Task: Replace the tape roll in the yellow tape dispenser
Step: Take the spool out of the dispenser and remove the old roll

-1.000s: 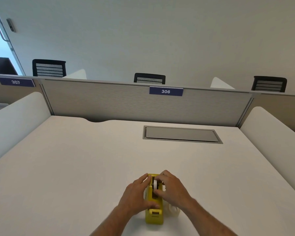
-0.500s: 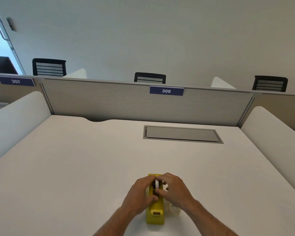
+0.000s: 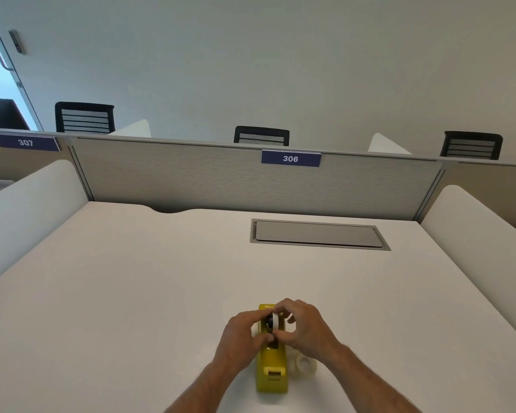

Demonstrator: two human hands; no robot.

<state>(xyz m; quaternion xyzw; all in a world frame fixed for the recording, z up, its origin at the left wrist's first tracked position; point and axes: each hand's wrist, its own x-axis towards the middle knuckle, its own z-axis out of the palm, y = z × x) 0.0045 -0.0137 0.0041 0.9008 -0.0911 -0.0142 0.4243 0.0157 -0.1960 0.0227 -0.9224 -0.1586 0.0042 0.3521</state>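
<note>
The yellow tape dispenser [image 3: 272, 368] stands on the white tabletop [image 3: 131, 293] in the lower middle of the frame, with its cutter end toward the bottom edge. A white tape roll [image 3: 275, 320] with a dark core sits upright in the upper part of the dispenser, and both hands meet there. The right hand [image 3: 306, 327] pinches the roll between thumb and fingers, so it is closed on it. The left hand [image 3: 240, 335] is curled against the left side of the dispenser, with its thumb touching the body near the roll (how firmly it holds I cannot tell). A second, clear tape roll [image 3: 306, 366] lies flat on the tabletop just beside the right side of the dispenser, below the right wrist. In the upper half of the frame there is a grey cable hatch [image 3: 318, 234] set into the tabletop.
</note>
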